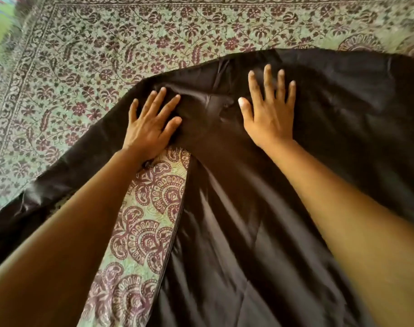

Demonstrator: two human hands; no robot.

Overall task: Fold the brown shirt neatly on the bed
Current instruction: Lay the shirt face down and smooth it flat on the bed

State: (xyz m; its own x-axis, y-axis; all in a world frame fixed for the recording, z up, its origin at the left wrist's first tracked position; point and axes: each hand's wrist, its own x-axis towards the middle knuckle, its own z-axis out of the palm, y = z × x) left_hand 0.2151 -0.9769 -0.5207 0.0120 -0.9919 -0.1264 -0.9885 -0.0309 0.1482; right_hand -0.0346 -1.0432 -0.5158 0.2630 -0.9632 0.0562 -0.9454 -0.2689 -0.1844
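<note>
The brown shirt [260,208] lies spread on the patterned bed [107,55], both grips flat with straight fingers, left hand [151,123] and right hand [269,112] pressing it smooth; the next move likely calls for a first fold.

The brown shirt [236,220] in the lower middle of the frame is smooth, shiny cloth. The bed [95,55] cover at the upper left is soft, dull cloth with printed flowers.

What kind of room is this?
Probably a bedroom. A flowery printed bedspread covers the whole wide surface, and a brown shirt lies spread on it for folding.
</note>
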